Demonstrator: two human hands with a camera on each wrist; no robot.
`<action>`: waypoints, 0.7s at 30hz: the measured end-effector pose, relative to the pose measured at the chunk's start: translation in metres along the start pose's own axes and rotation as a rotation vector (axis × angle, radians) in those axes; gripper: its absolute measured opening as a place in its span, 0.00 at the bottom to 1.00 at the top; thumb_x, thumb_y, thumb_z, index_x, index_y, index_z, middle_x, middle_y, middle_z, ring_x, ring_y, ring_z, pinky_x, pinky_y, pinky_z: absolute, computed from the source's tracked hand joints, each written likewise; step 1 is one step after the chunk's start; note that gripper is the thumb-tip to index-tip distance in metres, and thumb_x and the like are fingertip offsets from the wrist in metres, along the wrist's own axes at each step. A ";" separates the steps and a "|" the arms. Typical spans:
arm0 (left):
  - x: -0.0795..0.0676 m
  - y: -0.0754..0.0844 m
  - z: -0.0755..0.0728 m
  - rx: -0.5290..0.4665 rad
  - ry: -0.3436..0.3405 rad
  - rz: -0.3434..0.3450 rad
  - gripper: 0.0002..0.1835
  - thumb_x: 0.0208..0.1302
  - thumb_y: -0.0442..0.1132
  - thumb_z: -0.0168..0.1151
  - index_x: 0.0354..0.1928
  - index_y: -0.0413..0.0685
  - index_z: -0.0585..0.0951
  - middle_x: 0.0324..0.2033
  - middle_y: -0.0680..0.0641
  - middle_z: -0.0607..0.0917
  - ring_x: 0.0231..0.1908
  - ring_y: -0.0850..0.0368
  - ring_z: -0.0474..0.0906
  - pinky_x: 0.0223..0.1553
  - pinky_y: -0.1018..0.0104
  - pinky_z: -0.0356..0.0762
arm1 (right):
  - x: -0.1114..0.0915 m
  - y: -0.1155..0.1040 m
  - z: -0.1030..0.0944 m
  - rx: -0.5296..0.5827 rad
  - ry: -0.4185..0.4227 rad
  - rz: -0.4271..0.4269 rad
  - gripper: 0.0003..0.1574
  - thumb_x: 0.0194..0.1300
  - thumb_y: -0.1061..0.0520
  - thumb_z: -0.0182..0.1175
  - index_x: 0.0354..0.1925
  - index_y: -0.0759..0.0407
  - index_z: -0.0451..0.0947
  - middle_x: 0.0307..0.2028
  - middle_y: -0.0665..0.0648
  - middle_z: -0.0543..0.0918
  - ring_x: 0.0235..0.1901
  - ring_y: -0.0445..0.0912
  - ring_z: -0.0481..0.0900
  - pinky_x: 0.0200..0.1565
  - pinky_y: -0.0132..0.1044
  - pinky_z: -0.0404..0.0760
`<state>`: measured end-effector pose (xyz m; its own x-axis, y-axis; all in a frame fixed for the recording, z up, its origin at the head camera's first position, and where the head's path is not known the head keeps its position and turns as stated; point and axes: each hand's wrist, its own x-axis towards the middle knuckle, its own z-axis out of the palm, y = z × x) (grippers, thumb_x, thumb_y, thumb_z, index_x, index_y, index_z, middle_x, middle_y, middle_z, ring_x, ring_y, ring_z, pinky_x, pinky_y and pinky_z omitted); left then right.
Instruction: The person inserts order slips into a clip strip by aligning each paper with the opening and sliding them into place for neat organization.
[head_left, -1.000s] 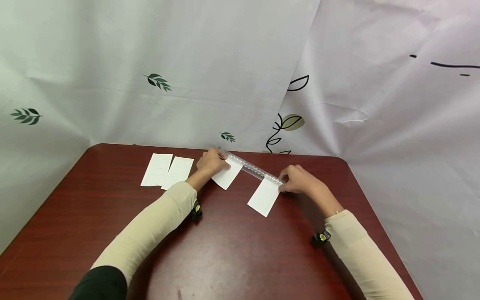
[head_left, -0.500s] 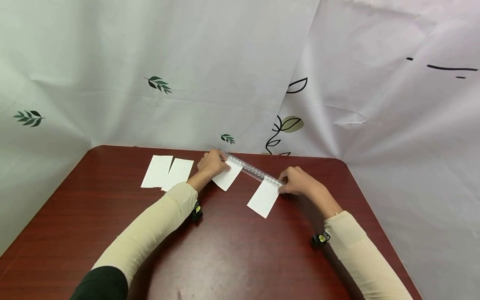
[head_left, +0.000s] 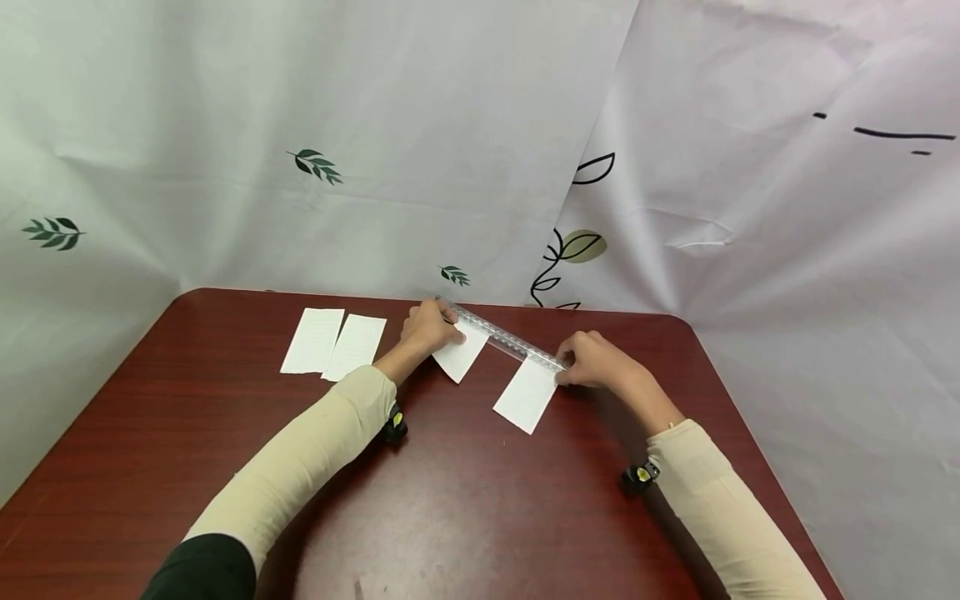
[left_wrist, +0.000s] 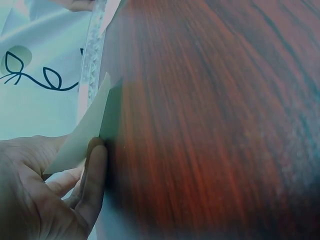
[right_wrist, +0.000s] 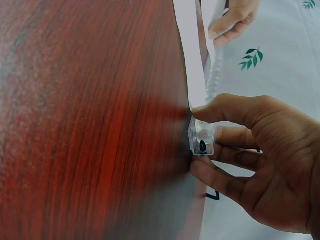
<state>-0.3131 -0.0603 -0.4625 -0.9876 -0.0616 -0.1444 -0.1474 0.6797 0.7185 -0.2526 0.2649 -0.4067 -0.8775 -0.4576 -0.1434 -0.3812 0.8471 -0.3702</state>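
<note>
A long narrow clear plastic case (head_left: pixel 507 340) with a bumpy top lies slantwise near the table's back edge. At its far left end, my left hand (head_left: pixel 427 327) holds a white paper slip (head_left: pixel 463 357) against it. The slip bends and stands off the table in the left wrist view, with my thumb and fingers around it. My right hand (head_left: pixel 598 362) pinches the near right end of the case; in the right wrist view that end (right_wrist: pixel 202 140) shows a black mark. Another white paper slip (head_left: pixel 528 395) sits at the case beside my right fingertips.
Two more white paper slips (head_left: pixel 313 342) lie side by side at the left on the dark red table (head_left: pixel 465 508), their edges nearly touching. A pale patterned cloth (head_left: pixel 450 125) hangs behind the table's back edge.
My left hand and its paper slip have shifted slightly to the right along the case. The right hand and the case look still.
</note>
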 end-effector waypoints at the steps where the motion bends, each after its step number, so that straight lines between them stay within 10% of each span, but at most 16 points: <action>1: -0.001 0.000 0.000 -0.009 0.002 0.002 0.18 0.54 0.44 0.88 0.43 0.55 0.87 0.53 0.40 0.87 0.51 0.37 0.83 0.49 0.46 0.81 | 0.000 0.001 0.000 0.006 0.000 -0.008 0.12 0.60 0.58 0.77 0.42 0.62 0.92 0.37 0.56 0.90 0.37 0.48 0.81 0.45 0.43 0.83; 16: 0.007 -0.007 0.023 -0.046 -0.020 0.058 0.16 0.53 0.45 0.90 0.41 0.58 0.91 0.51 0.46 0.90 0.52 0.39 0.85 0.56 0.46 0.84 | 0.000 0.001 0.003 0.001 0.012 -0.003 0.13 0.60 0.57 0.77 0.43 0.62 0.92 0.38 0.56 0.91 0.38 0.47 0.81 0.45 0.43 0.83; 21: 0.015 -0.012 0.027 -0.058 -0.016 0.065 0.17 0.51 0.46 0.91 0.40 0.59 0.91 0.50 0.48 0.91 0.54 0.39 0.84 0.59 0.44 0.83 | 0.020 0.045 0.022 0.023 0.031 -0.055 0.14 0.57 0.50 0.80 0.40 0.55 0.92 0.35 0.51 0.89 0.36 0.45 0.80 0.42 0.40 0.81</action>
<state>-0.3243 -0.0496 -0.4920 -0.9943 -0.0061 -0.1067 -0.0860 0.6386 0.7647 -0.2813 0.2877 -0.4464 -0.8641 -0.4944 -0.0943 -0.4225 0.8143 -0.3979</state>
